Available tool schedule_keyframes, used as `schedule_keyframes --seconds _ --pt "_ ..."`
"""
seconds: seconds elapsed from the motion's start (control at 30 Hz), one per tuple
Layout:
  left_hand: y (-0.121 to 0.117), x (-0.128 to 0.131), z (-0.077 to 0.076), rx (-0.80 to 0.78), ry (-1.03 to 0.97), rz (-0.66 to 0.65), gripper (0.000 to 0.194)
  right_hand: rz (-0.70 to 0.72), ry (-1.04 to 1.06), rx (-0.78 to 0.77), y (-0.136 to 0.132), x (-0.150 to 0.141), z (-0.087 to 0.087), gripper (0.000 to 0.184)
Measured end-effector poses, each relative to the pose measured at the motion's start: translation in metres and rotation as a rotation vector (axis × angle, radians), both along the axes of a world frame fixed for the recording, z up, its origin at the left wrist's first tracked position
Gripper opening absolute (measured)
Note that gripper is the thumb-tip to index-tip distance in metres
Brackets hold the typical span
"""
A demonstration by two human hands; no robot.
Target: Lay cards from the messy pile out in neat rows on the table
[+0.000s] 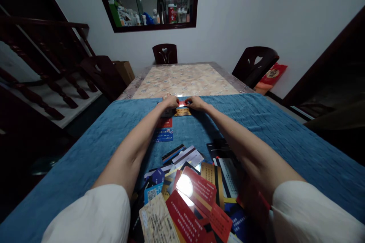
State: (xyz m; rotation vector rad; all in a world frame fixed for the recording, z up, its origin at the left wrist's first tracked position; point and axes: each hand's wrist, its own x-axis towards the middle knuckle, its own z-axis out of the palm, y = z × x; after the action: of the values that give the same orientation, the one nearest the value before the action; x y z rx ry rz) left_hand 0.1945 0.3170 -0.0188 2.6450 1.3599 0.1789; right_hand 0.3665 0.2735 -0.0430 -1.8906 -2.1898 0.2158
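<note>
Both arms reach far across the blue cloth to a red card (pixel 181 104). My left hand (pixel 170 101) pinches its left end, and my right hand (pixel 196 103) has its fingers on the right end. Just below lies a gold card (pixel 182 112), flat on the cloth. Under my left wrist a dark card is partly hidden. Nearer to me, a red card (pixel 165 122) and a blue card (pixel 164 135) lie one below the other in a column. A loose heap of cards (pixel 196 190) in several colours spreads between my forearms.
The blue cloth (pixel 256 121) covers the near part of the table; the patterned tabletop (pixel 185 78) shows beyond it. Dark chairs (pixel 165 54) stand around the table. A wooden railing (pixel 45 72) is at the left, a red bag (pixel 275 74) at the right, and a shelf niche (pixel 151 3) at the back.
</note>
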Motion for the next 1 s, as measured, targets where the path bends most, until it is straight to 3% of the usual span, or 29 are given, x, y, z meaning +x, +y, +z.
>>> schedule_keyframes --seconds 0.2,0.37,0.57,0.8,1.0 --pt "-0.017 0.002 0.007 0.076 0.049 0.047 0.045 -0.001 0.013 0.065 -0.014 0.0 0.009 0.039" --pt "-0.044 -0.009 0.021 0.148 0.042 0.003 0.042 0.038 0.04 0.133 -0.039 -0.003 0.02 0.039" --pt "-0.092 -0.031 0.029 0.233 0.003 -0.081 0.034 0.204 0.075 0.211 -0.082 -0.016 0.028 0.032" --pt "-0.155 -0.055 0.026 0.197 -0.006 -0.167 0.032 0.384 0.176 0.233 -0.139 -0.033 0.023 0.023" --pt "-0.2 -0.064 0.037 0.129 0.126 -0.169 0.028 0.48 0.196 0.165 -0.183 -0.046 0.027 0.023"
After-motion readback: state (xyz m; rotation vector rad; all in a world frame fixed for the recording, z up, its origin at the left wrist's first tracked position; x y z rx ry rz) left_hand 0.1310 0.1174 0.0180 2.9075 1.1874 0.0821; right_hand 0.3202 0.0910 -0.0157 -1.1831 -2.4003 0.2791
